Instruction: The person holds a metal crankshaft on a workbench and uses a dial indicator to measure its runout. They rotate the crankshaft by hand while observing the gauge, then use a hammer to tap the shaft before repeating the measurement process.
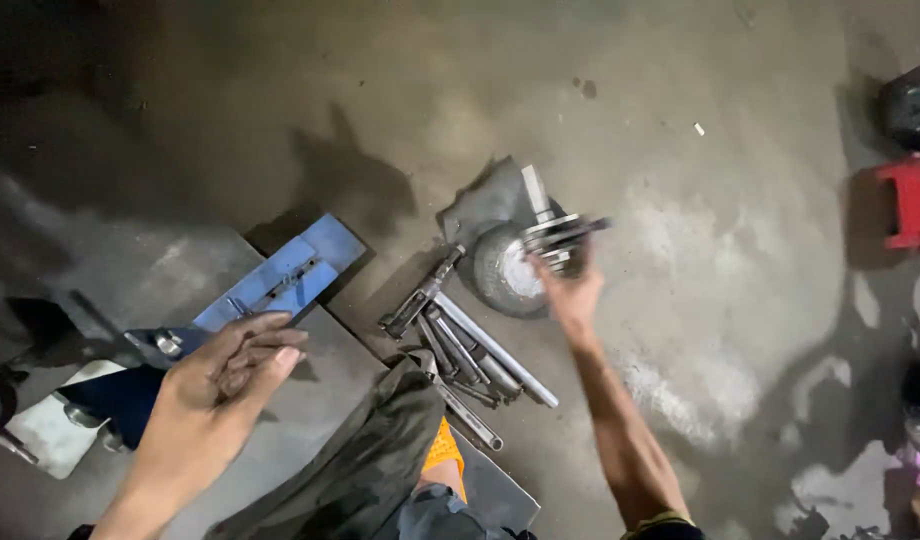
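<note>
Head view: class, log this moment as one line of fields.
right hand: grips bundle of grey metal wrenches over round metal bowl | left hand: empty, near blue metal bar | concrete floor

A red stool stands at the right edge; a blue metal plate lies left.

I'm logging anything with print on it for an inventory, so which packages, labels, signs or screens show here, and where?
None can be made out: no package, label, sign or screen shows.
What lies on the concrete floor is bare metal: long tools in a pile, a round metal bowl, and a blue plate near the left hand.
The right hand holds a metal part.
</note>
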